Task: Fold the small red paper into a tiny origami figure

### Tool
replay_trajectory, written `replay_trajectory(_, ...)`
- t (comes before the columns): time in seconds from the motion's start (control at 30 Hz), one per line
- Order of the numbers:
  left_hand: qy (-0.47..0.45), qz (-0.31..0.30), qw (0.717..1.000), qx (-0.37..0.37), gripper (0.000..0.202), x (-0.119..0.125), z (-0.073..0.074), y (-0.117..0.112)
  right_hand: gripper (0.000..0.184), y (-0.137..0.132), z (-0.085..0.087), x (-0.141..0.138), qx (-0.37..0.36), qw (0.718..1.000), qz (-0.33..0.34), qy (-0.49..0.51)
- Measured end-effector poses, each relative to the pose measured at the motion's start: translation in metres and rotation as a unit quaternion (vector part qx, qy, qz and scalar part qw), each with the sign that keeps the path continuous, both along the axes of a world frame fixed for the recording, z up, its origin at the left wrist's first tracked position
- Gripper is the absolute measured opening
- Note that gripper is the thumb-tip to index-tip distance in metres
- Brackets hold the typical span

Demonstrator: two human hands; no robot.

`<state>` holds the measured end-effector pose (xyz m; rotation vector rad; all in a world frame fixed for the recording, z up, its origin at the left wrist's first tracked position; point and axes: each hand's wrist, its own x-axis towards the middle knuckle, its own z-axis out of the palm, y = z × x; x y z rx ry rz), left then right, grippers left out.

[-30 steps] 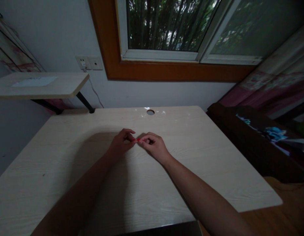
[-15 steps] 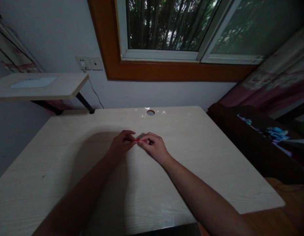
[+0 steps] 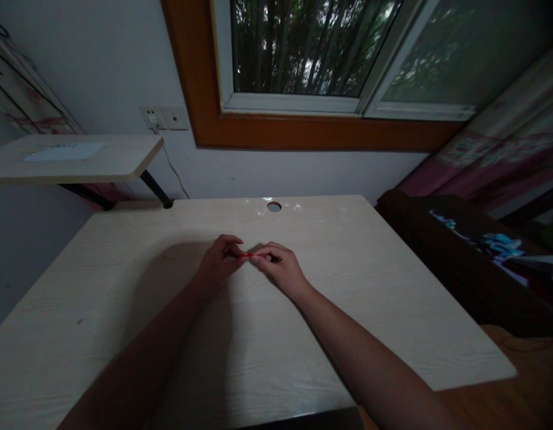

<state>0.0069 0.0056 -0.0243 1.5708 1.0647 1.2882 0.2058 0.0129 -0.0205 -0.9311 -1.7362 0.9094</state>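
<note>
Over the desk (image 3: 375, 269), left hand (image 3: 216, 261) and right hand (image 3: 284, 267) angle inward, pinching something red (image 3: 249, 255).

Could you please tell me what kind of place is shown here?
Probably a room in a home, perhaps a study: a pale desk stands below a wood-framed window, and a patterned curtain hangs to the right.

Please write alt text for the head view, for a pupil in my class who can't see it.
A person's left hand and right hand pinch a small red item between them at a pale desk. Beyond is a window; a raised shelf stands at the far left.
</note>
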Motion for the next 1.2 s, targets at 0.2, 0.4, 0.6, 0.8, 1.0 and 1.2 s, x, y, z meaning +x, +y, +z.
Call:
replay_trajectory(0.2, 0.01, 0.003, 1.0, 0.021, 0.037, -0.003, -0.004, 0.003, 0.015, 0.003, -0.002, 0.003, -0.009, 1.0, -0.014, 0.014)
replay_trajectory(0.4, 0.019, 0.026, 0.999, 0.026, 0.035, -0.004, -0.006, 0.008, 0.02, 0.005, -0.004, 0.005, -0.041, 0.998, -0.031, 0.043)
replay_trajectory(0.6, 0.038, 0.051, 0.997, 0.038, 0.034, -0.007, -0.007, 0.01, 0.02, 0.008, -0.007, 0.005, -0.049, 0.994, -0.056, 0.074)
replay_trajectory(0.8, 0.103, 0.084, 0.99, 0.048, 0.031, -0.006, -0.004, 0.008, 0.017, 0.007, -0.005, 0.003, 0.013, 0.999, -0.024, 0.031)
replay_trajectory(1.0, 0.15, 0.106, 0.98, 0.083, 0.022, -0.006, 0.002, 0.007, 0.016, 0.004, 0.001, 0.001, 0.035, 0.999, -0.008, 0.035)
replay_trajectory(1.2, 0.184, 0.096, 0.973, 0.101, 0.017, -0.006, 0.004, 0.004, 0.017, 0.004, -0.002, -0.001, 0.042, 0.999, 0.003, 0.015)
